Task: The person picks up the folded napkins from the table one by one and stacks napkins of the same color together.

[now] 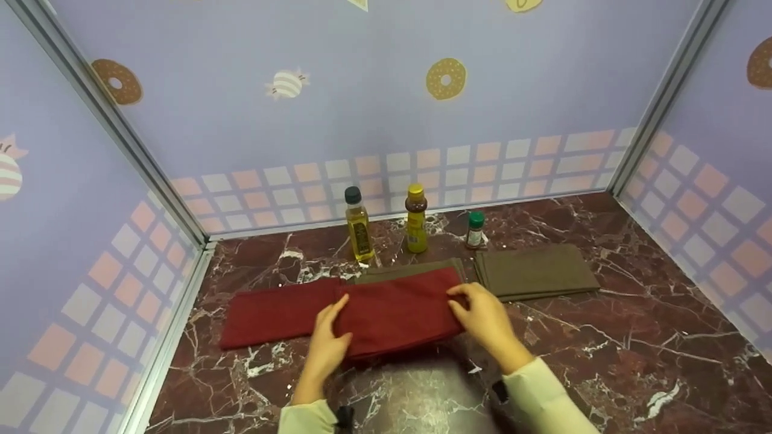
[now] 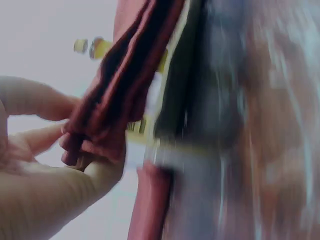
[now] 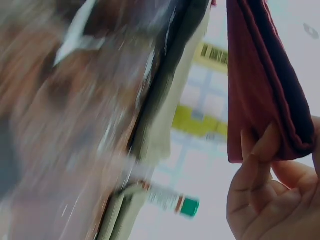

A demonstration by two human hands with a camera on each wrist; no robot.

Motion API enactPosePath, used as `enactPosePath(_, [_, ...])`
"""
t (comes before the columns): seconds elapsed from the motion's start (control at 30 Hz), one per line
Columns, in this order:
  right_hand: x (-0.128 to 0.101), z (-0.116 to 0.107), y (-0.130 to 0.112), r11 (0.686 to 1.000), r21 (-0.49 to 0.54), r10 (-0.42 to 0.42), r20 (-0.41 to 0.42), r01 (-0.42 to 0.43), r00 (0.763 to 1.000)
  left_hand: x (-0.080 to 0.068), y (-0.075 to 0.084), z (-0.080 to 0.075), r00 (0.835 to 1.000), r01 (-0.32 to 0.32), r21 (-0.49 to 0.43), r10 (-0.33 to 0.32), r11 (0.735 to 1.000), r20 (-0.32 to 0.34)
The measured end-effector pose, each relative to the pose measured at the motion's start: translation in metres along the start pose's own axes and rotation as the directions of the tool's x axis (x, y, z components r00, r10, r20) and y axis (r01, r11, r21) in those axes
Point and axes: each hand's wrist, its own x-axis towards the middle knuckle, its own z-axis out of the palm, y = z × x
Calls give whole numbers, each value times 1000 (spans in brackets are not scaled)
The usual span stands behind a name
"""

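Between both hands a folded red cloth (image 1: pixel 398 310) is held up off the marble tabletop. My left hand (image 1: pixel 329 349) pinches its left end, and the left wrist view shows the stacked layers of the folded cloth (image 2: pixel 112 100) between thumb and fingers. At the other end my right hand (image 1: pixel 482 316) pinches the cloth's edge, its layers (image 3: pixel 265 80) hanging in a fold in the right wrist view. Behind and partly hidden by it lies a folded olive cloth (image 1: pixel 416 269). A second folded red cloth (image 1: pixel 277 313) lies flat to the left.
Another folded olive cloth (image 1: pixel 537 271) lies at the right. Along the back stand an oil bottle with a dark cap (image 1: pixel 360 232), a yellow-capped bottle (image 1: pixel 416 223) and a small green-capped jar (image 1: pixel 475 231). Patterned panels (image 1: pixel 386 108) wall in the back and sides.
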Motion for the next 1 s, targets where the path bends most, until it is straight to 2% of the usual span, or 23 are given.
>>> enactPosePath(0.13, [5, 18, -16, 1000, 20, -24, 35, 23, 999, -1, -11, -17, 991, 23, 17, -21, 1000, -131])
enactPosePath(0.3, [12, 40, -36, 998, 51, -30, 161, 22, 986, 4, -22, -37, 966, 96, 62, -77, 993, -248])
enactPosePath(0.4, [19, 55, -46, 997, 72, -44, 233, 28, 971, 9, -28, -52, 962, 142, 97, -114, 985, -249])
enactPosePath(0.5, [27, 72, -54, 995, 94, -58, 268, 34, 962, 13, -35, -67, 967, 190, 151, -158, 970, -199])
enactPosePath(0.63, [37, 92, -67, 992, 125, -42, 309, 4, 950, 20, -42, -87, 977, 181, 219, -150, 959, -149])
enactPosePath(0.7, [41, 100, -73, 990, 142, -39, 322, -8, 946, 24, -46, -94, 980, 165, 243, -130, 956, -153])
enactPosePath(0.8, [47, 111, -82, 984, 177, -53, 323, -5, 945, 30, -52, -103, 976, 151, 273, -100, 950, -191])
enactPosePath(1.0, [51, 130, -97, 979, 203, -67, 323, 0, 944, 38, -63, -115, 964, 169, 317, -89, 933, -251])
